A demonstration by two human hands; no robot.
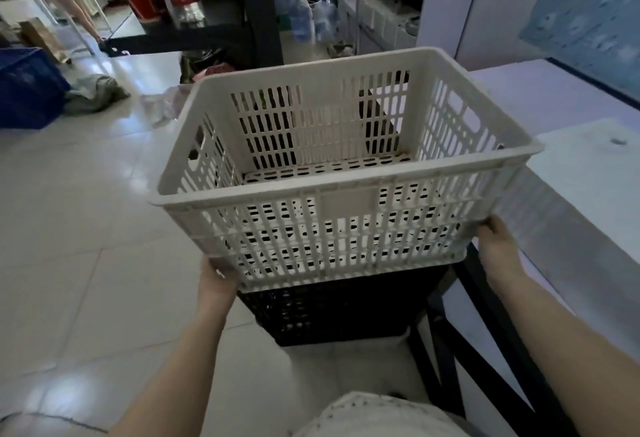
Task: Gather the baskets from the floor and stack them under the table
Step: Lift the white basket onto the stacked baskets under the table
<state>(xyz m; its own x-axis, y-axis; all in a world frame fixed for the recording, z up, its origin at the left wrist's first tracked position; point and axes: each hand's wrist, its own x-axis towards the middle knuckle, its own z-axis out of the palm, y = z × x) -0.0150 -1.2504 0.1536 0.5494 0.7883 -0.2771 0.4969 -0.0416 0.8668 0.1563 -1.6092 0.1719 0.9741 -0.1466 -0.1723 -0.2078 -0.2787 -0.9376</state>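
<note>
A white slotted plastic basket (346, 173) fills the middle of the view, empty and held level. My left hand (216, 279) grips its lower left corner and my right hand (497, 246) grips its lower right corner. Directly beneath it a black slotted basket (332, 312) stands on the tiled floor, and the white one looks nested into or resting on its top. Both sit right beside the white table (588, 173), whose black legs (485, 325) run along the right.
A blue crate (27, 90) stands on the floor at far left, next to crumpled cloth (97, 92). Dark shelving, water bottles (301, 19) and boxes crowd the back. Another person's legs (79, 10) are at the top left. Open tiled floor lies to the left.
</note>
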